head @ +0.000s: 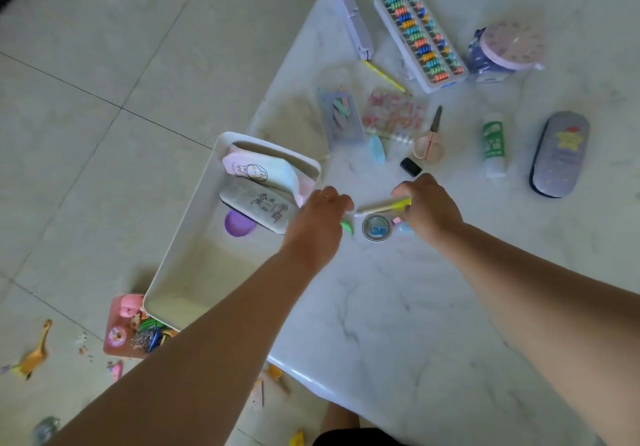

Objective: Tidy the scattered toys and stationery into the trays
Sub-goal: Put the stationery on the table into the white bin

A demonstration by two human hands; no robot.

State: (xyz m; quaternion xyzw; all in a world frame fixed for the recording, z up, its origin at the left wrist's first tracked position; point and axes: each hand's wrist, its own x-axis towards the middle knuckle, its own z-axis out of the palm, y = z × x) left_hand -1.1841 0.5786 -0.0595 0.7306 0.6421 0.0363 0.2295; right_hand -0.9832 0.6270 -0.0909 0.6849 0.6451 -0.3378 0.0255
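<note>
1. Reaching over the table [415,307], you are curling your right hand [429,208] round a yellow pen [382,206]; the grip looks shallow, near one end.
2. Your left hand [320,217] is hovering beside the pen's white tip, fingers bent; I cannot tell whether they are gripping anything.
3. The tray [166,272] is lying at nine o'clock from your hands, overhanging the table edge, so bumping it with your left forearm is likely tipping it floorwards.
4. A tape roll [376,226] and green eraser [347,227] are sitting at six o'clock, just beside the pen; dragging the pen low risks knocking them.
5. Scissors [431,139], glue [494,146] and abacus [419,35] are waiting around one o'clock.
</note>
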